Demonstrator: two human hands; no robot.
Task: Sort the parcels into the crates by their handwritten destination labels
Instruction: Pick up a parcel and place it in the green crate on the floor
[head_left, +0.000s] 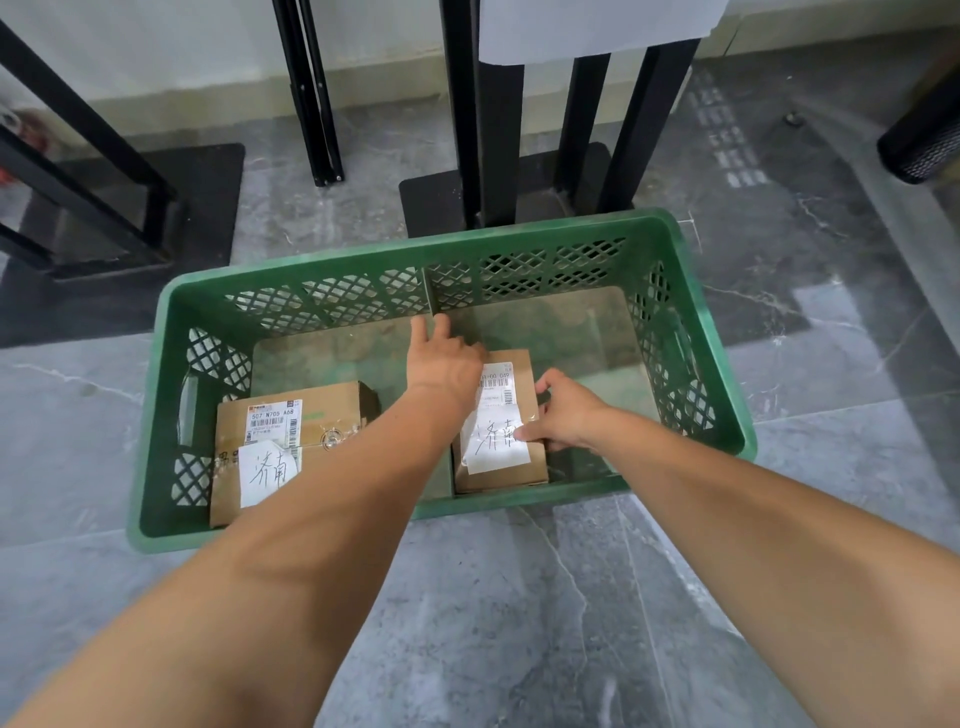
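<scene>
1. The left forearm crosses the centre of the frame and hides the right edge of the larger parcel (283, 447) and the left edge of the smaller parcel (506, 426), so the gap between them cannot be seen.
2. Both parcels lie inside the green crate (291, 262) at mid-frame, the larger at its lower left, the smaller near its lower middle. Each carries a white slip with handwritten characters; the printed barcode labels are too small to read in full.
3. The left hand (444, 358) rests over the smaller parcel's far end, fingers stretched flat toward the crate's back wall, gripping nothing.
4. The right hand (563, 410) pinches the smaller parcel's right side, thumb on its handwritten slip.
5. The crate sits on a grey marbled floor (519, 623).
6. Black stand legs (488, 130) rise at the top of the frame, cut off by the edge; a white sheet (587, 31) hangs there. A black mesh object (924, 140) is clipped at the upper right.
</scene>
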